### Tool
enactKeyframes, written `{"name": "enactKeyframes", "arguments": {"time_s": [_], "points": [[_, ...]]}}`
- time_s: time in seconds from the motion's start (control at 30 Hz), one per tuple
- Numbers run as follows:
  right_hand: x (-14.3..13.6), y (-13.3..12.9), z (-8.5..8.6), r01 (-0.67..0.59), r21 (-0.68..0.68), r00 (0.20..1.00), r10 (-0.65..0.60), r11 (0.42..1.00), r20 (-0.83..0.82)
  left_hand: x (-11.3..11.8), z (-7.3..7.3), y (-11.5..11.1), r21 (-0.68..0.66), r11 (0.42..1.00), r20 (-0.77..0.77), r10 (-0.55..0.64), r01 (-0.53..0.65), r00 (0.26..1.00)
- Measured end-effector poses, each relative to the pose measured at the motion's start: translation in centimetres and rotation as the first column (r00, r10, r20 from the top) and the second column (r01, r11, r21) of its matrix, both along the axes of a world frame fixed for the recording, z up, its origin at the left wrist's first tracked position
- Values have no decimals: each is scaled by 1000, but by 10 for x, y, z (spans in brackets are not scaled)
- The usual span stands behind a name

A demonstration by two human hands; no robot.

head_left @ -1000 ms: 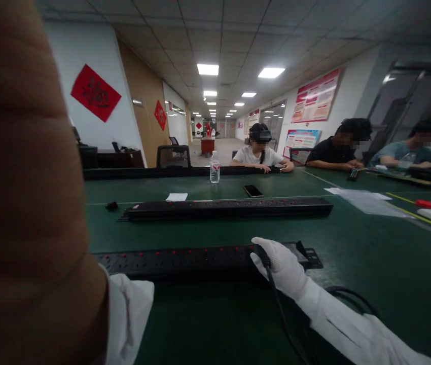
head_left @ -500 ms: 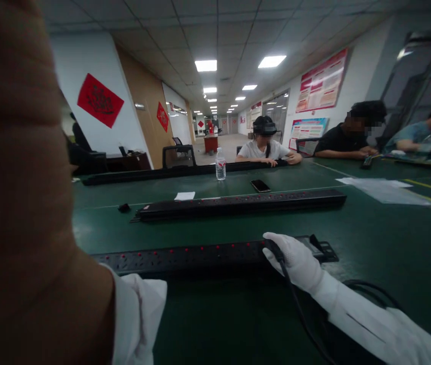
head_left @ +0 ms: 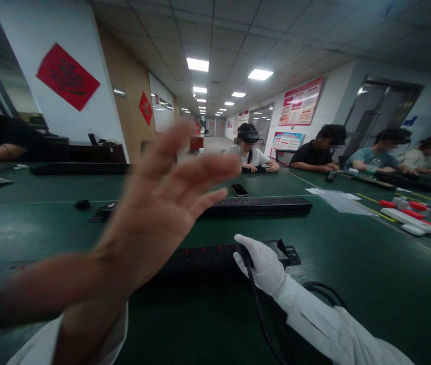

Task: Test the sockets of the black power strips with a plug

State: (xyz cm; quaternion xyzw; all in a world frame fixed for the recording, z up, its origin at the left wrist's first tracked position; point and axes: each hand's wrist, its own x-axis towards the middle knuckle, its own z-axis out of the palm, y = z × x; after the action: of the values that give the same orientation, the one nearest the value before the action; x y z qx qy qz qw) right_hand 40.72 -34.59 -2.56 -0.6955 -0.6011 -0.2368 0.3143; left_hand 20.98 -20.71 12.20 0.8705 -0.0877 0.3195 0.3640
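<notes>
Bare left hand (head_left: 149,218): you hold it open, left of centre.
White-gloved right hand (head_left: 264,267): you grip a black plastic plug (head_left: 244,255), right of centre; likely light, hard; grasp its body, not the flexible black cable (head_left: 258,309).
Long black socket strip (head_left: 202,259): lower middle, probably heavy, rigid; support both ends.

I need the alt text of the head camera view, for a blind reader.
A white-gloved right hand holds a black plug at a long power strip on a green table; the bare left hand, blurred, is raised open and empty.
</notes>
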Motion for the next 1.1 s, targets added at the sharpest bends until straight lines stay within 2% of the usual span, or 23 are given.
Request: {"name": "enactKeyframes", "arguments": {"time_s": [0.03, 0.1, 0.17, 0.23, 0.27, 0.33, 0.4, 0.47, 0.57, 0.6, 0.63, 0.67, 0.73, 0.83, 0.9, 0.97, 1.1], "points": [[1, 0, -1, -10, -1, 1000, 10, 1000, -6, 12, -10, 1, 32, 999, -16, -35, 35, 999], [3, 1, -2, -24, -16, 1000, 24, 1000, -16, 39, -39, 10, 157, 986, -156, -36, 61, 987], [4, 1, -3, -36, -34, 999, 35, 999, -28, 64, -73, 22, 324, 946, -366, 109, 17, 924], [4, 1, -4, -56, -43, 997, 54, 997, -51, 78, -101, 34, 430, 902, -452, 252, -39, 856], [3, 1, -4, -71, -42, 995, 67, 997, -71, 82, -112, 39, 451, 892, -494, 277, -30, 824], [2, 1, -3, -104, -27, 987, 100, 994, -127, 82, -122, 44, 465, 885, -545, 309, -25, 779], [0, 2, 0, -146, 23, 967, 148, 989, -208, 80, -124, 44, 456, 890, -562, 299, -13, 771], [0, 3, 8, -157, 142, 932, 194, 977, -305, 78, -123, 44, 451, 892, -556, 279, 2, 783], [0, 3, 29, -49, 354, 878, 210, 934, -431, 79, -122, 43, 478, 878, -539, 288, 6, 792], [0, 3, 37, 29, 427, 840, 210, 904, -501, 80, -122, 43, 491, 871, -535, 300, 2, 790], [-1, 4, 44, 59, 430, 795, 218, 901, -566, 80, -122, 43, 500, 866, -533, 311, -3, 787], [-4, 5, 49, 57, 379, 747, 212, 924, -630, 80, -122, 43, 505, 863, -533, 320, -9, 783], [-11, 11, 51, -48, 200, 658, 181, 979, -731, 80, -122, 43, 509, 861, -533, 331, -18, 779], [-21, 25, 39, -214, 42, 597, 165, 976, -785, 79, -121, 43, 493, 869, -541, 335, -31, 772], [-24, 34, 28, -201, 7, 648, 138, 979, -749, 78, -121, 43, 477, 878, -559, 338, -40, 757], [-23, 40, 21, -142, 3, 742, 108, 990, -662, 78, -121, 42, 471, 881, -572, 347, -48, 743], [-17, 37, 23, -70, -74, 903, 32, 995, -428, 79, -122, 42, 504, 862, -559, 367, -47, 743]]}}
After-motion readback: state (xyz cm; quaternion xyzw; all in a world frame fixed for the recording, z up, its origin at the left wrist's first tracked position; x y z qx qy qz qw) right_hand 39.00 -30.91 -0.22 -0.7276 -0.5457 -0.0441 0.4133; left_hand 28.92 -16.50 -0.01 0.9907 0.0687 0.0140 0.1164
